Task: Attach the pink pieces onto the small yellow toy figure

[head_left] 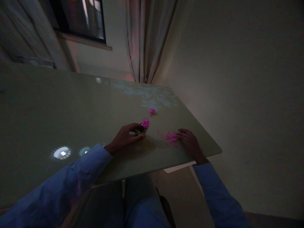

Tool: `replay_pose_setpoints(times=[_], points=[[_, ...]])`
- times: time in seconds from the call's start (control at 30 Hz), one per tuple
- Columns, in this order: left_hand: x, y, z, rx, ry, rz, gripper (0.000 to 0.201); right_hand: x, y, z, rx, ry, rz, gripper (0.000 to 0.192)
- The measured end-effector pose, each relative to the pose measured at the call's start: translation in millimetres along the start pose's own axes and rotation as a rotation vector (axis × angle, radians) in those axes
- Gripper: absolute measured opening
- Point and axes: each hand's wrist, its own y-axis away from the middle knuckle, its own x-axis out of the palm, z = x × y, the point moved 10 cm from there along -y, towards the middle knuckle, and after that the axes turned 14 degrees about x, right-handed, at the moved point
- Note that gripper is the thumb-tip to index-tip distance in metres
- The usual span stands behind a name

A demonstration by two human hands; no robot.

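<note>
The left hand (pixel 124 136) held a small container (pixel 142 126) in a closed grip, while the right hand (pixel 190 142) lay loosely open, fingertips touching pink strips (pixel 170 137) on the table (pixel 71 110).

Head view, tilted, down over the table (pixel 71 104), fairly near.

A small dark container (pixel 142 128) stuffed with bright pink strips lies tilted beside a loose scatter of pink strips (pixel 170 137) to its right.

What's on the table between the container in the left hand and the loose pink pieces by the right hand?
Only bare table shows between container and pink pieces, head view.
</note>
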Motion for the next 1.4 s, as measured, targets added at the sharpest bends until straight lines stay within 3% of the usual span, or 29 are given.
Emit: replay_pose_setpoints(times=[0.77, 1.23, 1.4], points=[[3.2, 0, -2, 0.049, -0.026, 0.007, 0.041, -9, -13, 15, 0.045, -0.099, -0.088, 0.038], [3.3, 1, -1, 0.091, -0.142, 0.018, 0.045, -5, -15, 47, 0.039, -0.155, -0.058, 0.038], [3.8, 0, -1, 0.110, -0.192, 0.046, 0.044, -4, -11, 71, 0.005, -0.191, -0.052, 0.036]])
